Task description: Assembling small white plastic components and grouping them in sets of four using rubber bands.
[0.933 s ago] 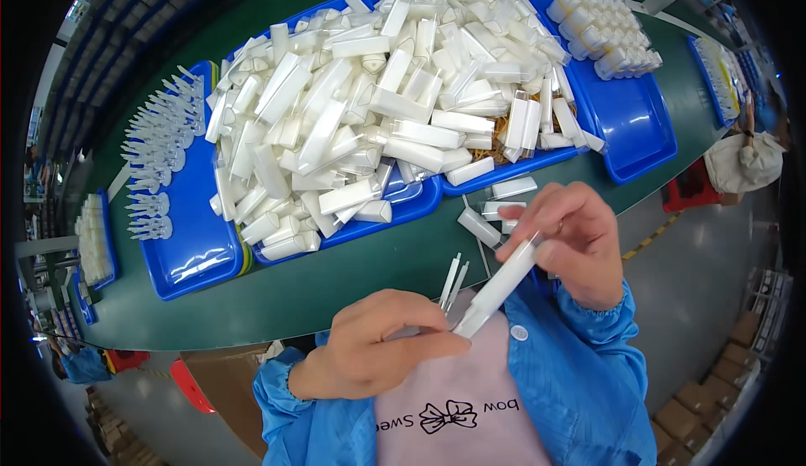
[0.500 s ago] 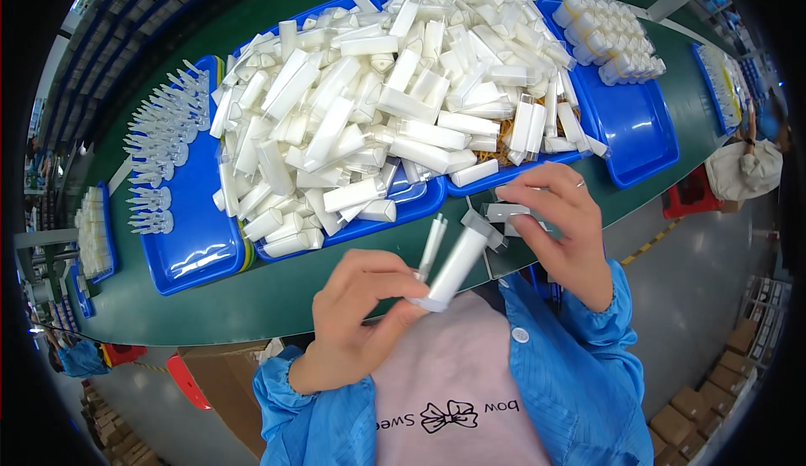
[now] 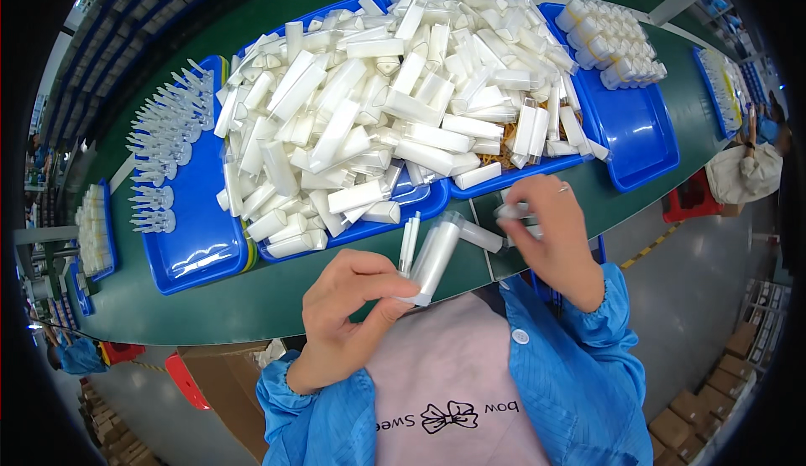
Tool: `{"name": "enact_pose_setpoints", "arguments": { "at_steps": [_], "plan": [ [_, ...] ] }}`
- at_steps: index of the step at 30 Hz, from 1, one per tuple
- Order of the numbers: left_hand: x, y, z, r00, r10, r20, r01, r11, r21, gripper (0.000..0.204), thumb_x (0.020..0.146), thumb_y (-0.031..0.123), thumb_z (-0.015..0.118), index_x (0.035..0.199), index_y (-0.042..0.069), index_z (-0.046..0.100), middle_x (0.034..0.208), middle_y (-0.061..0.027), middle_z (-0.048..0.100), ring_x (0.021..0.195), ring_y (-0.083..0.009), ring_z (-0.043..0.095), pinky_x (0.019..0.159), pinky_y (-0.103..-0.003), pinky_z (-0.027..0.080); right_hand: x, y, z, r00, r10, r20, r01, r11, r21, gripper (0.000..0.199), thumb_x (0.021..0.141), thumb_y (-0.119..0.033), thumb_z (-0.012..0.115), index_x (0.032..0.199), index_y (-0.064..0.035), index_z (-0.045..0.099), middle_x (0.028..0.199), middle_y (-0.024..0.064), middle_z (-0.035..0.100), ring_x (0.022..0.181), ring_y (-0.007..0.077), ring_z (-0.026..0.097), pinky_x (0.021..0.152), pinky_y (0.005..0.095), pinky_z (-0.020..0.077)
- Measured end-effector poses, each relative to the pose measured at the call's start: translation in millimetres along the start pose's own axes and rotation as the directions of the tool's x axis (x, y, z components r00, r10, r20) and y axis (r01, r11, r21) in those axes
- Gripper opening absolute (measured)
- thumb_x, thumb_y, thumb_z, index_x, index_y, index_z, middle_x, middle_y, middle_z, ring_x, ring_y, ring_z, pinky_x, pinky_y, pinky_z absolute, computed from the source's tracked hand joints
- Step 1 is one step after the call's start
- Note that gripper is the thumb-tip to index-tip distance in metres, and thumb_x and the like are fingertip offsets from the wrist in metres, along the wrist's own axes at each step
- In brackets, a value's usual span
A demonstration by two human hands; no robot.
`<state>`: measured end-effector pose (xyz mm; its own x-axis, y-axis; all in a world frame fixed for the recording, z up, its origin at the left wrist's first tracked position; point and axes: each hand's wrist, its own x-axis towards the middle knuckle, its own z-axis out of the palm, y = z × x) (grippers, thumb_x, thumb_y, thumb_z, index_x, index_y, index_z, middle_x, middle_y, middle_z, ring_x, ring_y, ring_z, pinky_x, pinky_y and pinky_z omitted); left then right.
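Observation:
My left hand [image 3: 348, 302] pinches the lower end of a clear, long plastic box [image 3: 438, 252] between thumb and fingers, in front of my chest. Beside that box, at the same fingertips, stands a thin pair of white sticks [image 3: 409, 243]; how they are held is hidden. My right hand [image 3: 550, 231] is just right of the box's upper end, its fingers closed around a small whitish piece [image 3: 514, 212], too blurred to name. Between the hands, a short clear plastic piece [image 3: 481, 236] lies near the box's upper end.
Blue trays [image 3: 395, 222] hold a high heap of white pieces in clear boxes [image 3: 336, 130]. On the left, a blue tray [image 3: 197, 252] carries rows of clear pronged parts [image 3: 168, 138]. At right, white bottle-like parts [image 3: 613, 42] stand in another blue tray [image 3: 638, 138].
My left hand has shifted slightly left with the clear box and the sticks. My right hand has moved a little left and down; its small piece has come away from the box's upper end.

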<state>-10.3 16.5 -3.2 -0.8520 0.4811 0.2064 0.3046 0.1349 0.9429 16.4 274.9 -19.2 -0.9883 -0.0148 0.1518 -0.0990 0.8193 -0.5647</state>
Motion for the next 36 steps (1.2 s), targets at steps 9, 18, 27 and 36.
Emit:
{"name": "enact_pose_setpoints", "arguments": {
  "at_steps": [9, 18, 27, 36],
  "plan": [
    [8.6, 6.2, 5.6, 0.961, 0.209, 0.183, -0.212, 0.977, -0.006, 0.038, 0.060, -0.011, 0.062, 0.091, 0.007, 0.074, 0.090, -0.0075, 0.058, 0.078, -0.0203, 0.054, 0.067, -0.029, 0.045, 10.7, -3.8, 0.4, 0.960, 0.272, -0.065, -0.006, 0.252, 0.968, 0.029, 0.086, -0.012, 0.063, 0.109, -0.0031, 0.048, 0.093, 0.0082, 0.061, 0.087, 0.0141, 0.057, 0.081, 0.0277, 0.0454],
    [12.2, 9.0, 11.9, 0.947, 0.247, 0.207, -0.256, 0.967, 0.017, 0.047, 0.053, -0.013, 0.058, 0.092, 0.008, 0.074, 0.089, -0.0066, 0.059, 0.078, -0.0211, 0.054, 0.067, -0.030, 0.044, 11.9, -16.2, 9.6, 0.981, 0.193, 0.029, -0.063, 0.168, 0.984, 0.026, 0.087, -0.015, 0.064, 0.106, -0.0038, 0.050, 0.090, 0.0089, 0.061, 0.104, 0.0234, 0.060, 0.081, 0.0335, 0.0504],
    [10.5, 18.7, 9.1, 0.929, 0.214, 0.301, -0.261, 0.957, 0.126, 0.044, 0.055, -0.009, 0.058, 0.089, 0.012, 0.076, 0.089, -0.0053, 0.057, 0.077, -0.0211, 0.054, 0.067, -0.031, 0.044, 6.5, -14.1, 4.1, 0.991, 0.103, 0.086, -0.098, 0.112, 0.989, 0.019, 0.085, -0.009, 0.067, 0.097, -0.0047, 0.052, 0.091, 0.0080, 0.062, 0.118, 0.0237, 0.052, 0.083, 0.0312, 0.0475],
    [3.8, 14.4, 25.5, 0.966, 0.235, 0.108, -0.231, 0.972, -0.049, 0.045, 0.058, -0.015, 0.061, 0.092, 0.010, 0.074, 0.097, -0.0103, 0.047, 0.077, -0.0189, 0.056, 0.064, -0.026, 0.048, -2.8, -19.9, 7.7, 0.992, 0.089, 0.093, -0.105, 0.133, 0.986, 0.019, 0.085, -0.010, 0.067, 0.096, -0.0060, 0.053, 0.088, 0.0068, 0.064, 0.119, 0.0252, 0.052, 0.096, 0.0372, 0.0400]
  ]
}}
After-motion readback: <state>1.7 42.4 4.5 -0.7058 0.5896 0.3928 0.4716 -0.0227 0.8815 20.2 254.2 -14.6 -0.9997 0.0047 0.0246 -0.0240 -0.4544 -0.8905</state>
